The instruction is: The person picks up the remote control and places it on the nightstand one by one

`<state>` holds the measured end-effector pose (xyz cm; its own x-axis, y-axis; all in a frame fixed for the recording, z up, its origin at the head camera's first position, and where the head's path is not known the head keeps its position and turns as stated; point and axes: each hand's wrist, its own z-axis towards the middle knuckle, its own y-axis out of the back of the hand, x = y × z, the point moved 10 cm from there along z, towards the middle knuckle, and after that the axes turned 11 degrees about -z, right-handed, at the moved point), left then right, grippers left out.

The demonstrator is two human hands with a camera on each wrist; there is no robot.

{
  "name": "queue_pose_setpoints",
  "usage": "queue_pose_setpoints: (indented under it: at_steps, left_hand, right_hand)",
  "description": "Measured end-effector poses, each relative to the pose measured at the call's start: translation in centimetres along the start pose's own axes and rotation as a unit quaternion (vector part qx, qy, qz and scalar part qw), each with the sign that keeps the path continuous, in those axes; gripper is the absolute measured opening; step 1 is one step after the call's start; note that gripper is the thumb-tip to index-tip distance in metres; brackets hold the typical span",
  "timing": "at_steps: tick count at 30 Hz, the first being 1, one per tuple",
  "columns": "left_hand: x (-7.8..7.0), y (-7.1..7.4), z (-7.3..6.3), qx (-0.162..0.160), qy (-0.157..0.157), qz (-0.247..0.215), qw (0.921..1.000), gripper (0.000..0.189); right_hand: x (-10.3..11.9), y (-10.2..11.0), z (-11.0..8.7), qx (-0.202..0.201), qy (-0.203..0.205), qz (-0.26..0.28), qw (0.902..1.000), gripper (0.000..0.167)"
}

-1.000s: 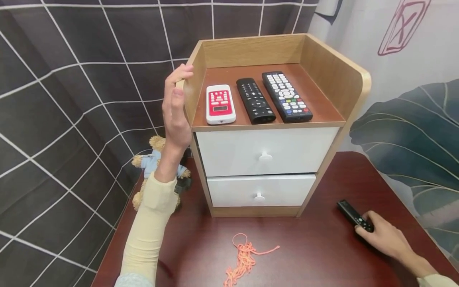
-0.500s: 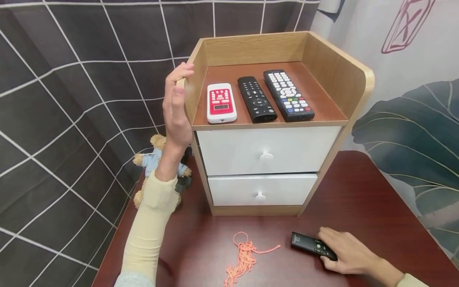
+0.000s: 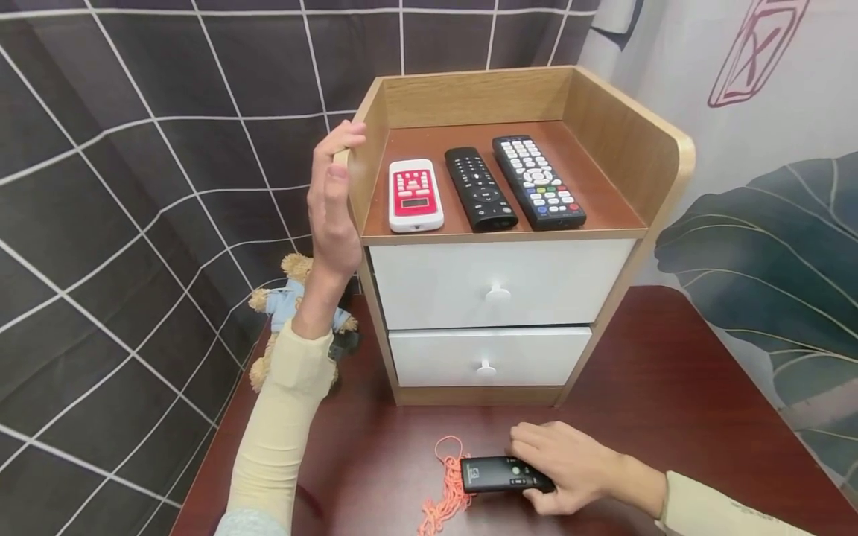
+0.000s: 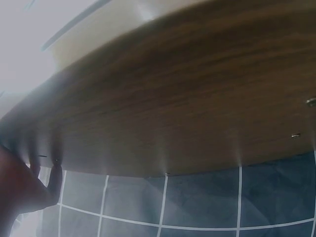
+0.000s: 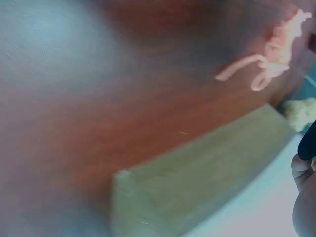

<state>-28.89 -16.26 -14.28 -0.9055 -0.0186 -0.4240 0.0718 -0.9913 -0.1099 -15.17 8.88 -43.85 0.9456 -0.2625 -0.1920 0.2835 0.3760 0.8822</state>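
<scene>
My right hand (image 3: 570,465) grips a black remote control (image 3: 489,474) by one end, low over the front of the table. Its far end overlaps part of a tangled orange cord (image 3: 445,502). In the right wrist view only some fingertips (image 5: 301,168) and a dark end of the remote show at the right edge. My left hand (image 3: 335,223) holds the left side panel of a small wooden cabinet (image 3: 479,394), its fingertips bent over the edge. The cabinet's top bears a white-and-red remote (image 3: 414,195), a slim black remote (image 3: 480,188) and a black remote with white buttons (image 3: 538,181).
Two white drawers, an upper one (image 3: 442,283) and a lower one (image 3: 442,357), front the cabinet. A teddy bear (image 3: 284,301) in blue sits left of it, partly behind my forearm. A dark gridded curtain (image 3: 167,186) hangs behind the dark red table (image 3: 657,357).
My right hand has carried the black remote leftward from the table's right side to the orange cord, turning it nearly sideways. The left hand keeps its place on the cabinet.
</scene>
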Motion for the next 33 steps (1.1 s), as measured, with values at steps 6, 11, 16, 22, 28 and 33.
queue_pose_setpoints:
  at_steps: [6, 11, 16, 22, 28, 33]
  left_hand:
    - [0.1, -0.1, 0.0, 0.003, 0.003, 0.003, 1.0000, 0.055]
    - [0.2, -0.1, 0.2, 0.004, 0.010, 0.010, 0.9999, 0.056]
    - [0.4, 0.0, 0.0, 0.001, 0.018, 0.011, 0.9998, 0.057]
    - [0.6, -0.1, -0.2, 0.003, 0.015, 0.002, 0.9999, 0.057]
    - [0.1, -0.2, -0.1, -0.001, 0.000, -0.010, 0.9999, 0.053]
    - [-0.1, 0.1, 0.1, -0.001, -0.002, -0.002, 1.0000, 0.054]
  right_hand:
    - [1.2, 3.1, 5.1, -0.022, 0.080, -0.019, 0.9964, 0.040]
    - [1.1, 6.2, 9.2, -0.015, 0.121, -0.054, 0.9911, 0.045]
    - [0.0, 10.0, 12.9, -0.003, 0.121, -0.063, 0.9907, 0.045]
    - [-2.9, 15.1, 16.4, -0.006, 0.084, -0.064, 0.9943, 0.045]
    - [-6.5, 20.5, 18.8, -0.027, 0.015, -0.068, 0.9972, 0.050]
    - [-11.9, 24.4, 19.9, -0.002, -0.144, -0.077, 0.9866, 0.048]
